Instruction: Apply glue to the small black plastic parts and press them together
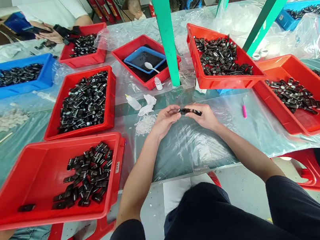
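Observation:
Both hands meet over the plastic-covered table [171, 154]. My left hand [166, 121] pinches one end of a small black part [185, 111]. From the other side my right hand [204, 116] has its fingers closed on the same part, whose dark end sticks out beneath them. Left of my left hand lies a pile of small clear pieces [145, 124], with a crumpled white tissue [147, 105] and a white squeeze bottle [133, 102] behind it. A pink-handled tool [244, 110] lies to the right of my right hand.
Red trays of black parts stand left [114, 98] and right [195, 66]. Behind my hands, another red tray [150, 84] holds a blue tray [135, 66] with a spoon, beside a small bottle [157, 83]. A green post [166, 30] rises there. People sit across the table.

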Available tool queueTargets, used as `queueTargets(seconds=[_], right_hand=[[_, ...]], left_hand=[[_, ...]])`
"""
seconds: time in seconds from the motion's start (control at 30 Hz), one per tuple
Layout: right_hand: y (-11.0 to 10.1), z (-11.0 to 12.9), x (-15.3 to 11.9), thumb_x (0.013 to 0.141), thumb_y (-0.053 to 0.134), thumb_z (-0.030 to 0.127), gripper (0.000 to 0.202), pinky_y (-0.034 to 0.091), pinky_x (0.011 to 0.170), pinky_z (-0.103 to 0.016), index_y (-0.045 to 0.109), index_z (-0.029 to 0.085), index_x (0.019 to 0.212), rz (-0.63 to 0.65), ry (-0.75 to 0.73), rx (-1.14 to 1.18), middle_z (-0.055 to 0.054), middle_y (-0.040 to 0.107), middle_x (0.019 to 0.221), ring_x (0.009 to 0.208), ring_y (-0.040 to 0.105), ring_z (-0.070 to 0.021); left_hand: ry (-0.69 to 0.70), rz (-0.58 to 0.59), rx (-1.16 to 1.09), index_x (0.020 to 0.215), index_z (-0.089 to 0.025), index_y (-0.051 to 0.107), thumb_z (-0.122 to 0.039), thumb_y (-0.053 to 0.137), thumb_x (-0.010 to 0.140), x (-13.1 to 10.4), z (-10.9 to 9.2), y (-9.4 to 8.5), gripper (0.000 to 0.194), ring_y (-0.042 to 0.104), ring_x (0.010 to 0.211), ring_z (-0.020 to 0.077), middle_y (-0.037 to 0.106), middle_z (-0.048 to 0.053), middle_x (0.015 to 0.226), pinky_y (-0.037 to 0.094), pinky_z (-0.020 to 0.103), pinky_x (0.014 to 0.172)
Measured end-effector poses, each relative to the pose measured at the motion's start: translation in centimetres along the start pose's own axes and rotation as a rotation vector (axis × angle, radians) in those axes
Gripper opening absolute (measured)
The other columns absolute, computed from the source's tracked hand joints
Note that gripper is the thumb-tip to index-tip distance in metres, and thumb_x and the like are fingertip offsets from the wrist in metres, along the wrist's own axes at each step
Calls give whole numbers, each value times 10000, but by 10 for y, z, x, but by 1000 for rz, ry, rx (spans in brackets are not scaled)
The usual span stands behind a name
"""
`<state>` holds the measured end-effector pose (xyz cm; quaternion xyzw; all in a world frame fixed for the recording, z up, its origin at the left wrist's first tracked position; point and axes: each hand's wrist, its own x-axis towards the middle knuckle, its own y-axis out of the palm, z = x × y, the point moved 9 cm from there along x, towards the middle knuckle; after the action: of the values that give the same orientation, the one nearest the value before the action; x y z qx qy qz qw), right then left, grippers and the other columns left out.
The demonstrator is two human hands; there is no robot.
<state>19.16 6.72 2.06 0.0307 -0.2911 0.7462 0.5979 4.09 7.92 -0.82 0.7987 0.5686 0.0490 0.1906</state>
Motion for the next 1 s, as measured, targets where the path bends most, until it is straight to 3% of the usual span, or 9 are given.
queueTargets(seconds=[0.2, 0.5, 1.0], right_hand=[[0, 1, 0, 944, 665, 572, 424, 483, 758, -328, 793, 188, 1071, 8, 13, 4, -41, 686, 818, 735, 578, -175], [4, -18, 2, 867, 719, 610, 464, 516, 848, -370, 805, 206, 1080, -20, 153, 116, -48, 747, 895, 814, 631, -205], [5, -10, 1, 857, 741, 576, 430, 497, 792, -345, 816, 195, 1042, -28, 167, 155, -53, 766, 912, 801, 635, -198]], left_hand=[[18, 21, 69, 914, -187, 777, -381, 983, 585, -5, -7, 2, 434, 545, 702, 89, 662, 3, 792, 394, 235, 637], [62, -32, -7, 917, -185, 786, -502, 895, 713, 0, -2, 0, 393, 563, 653, 111, 636, 22, 707, 343, 255, 546], [73, -116, 8, 824, -186, 767, -559, 924, 646, -1, 2, -1, 442, 541, 600, 87, 625, 1, 652, 315, 231, 521]])
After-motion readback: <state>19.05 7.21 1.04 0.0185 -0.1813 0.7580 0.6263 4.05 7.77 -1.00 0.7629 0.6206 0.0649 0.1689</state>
